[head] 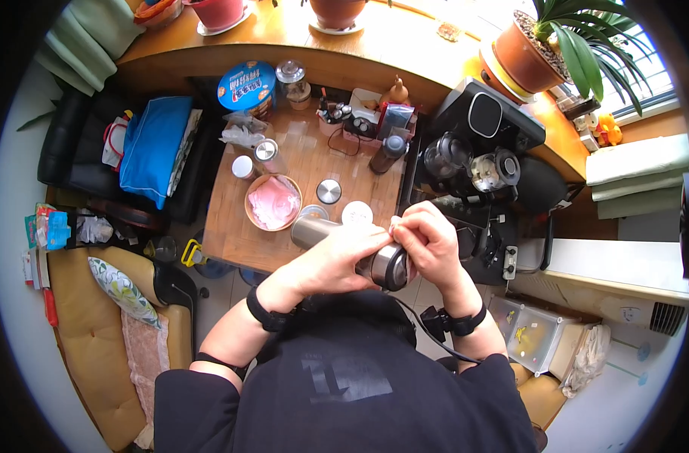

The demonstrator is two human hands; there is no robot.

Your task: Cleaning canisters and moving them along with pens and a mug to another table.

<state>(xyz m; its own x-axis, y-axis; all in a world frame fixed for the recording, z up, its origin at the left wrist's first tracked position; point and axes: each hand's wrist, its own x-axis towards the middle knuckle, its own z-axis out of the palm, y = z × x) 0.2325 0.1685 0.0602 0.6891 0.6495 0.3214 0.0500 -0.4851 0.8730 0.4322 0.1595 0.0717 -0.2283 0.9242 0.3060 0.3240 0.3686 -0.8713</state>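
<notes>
A stainless steel flask lies tilted across my front, its silver end with a black rim towards my body. Around its middle my left hand is closed. My right hand is at the flask's near end, fingertips pinched together; whether something small is between them cannot be told. Beyond the flask, a round steel lid and a white round lid lie on the wooden table. A bowl with a pink cloth or lining stands left of them.
A steel canister and a white-lidded jar stand beyond the bowl. Further back are a blue-lidded tub and a glass jar. A dark bottle, a glass kettle and a black appliance are at the right.
</notes>
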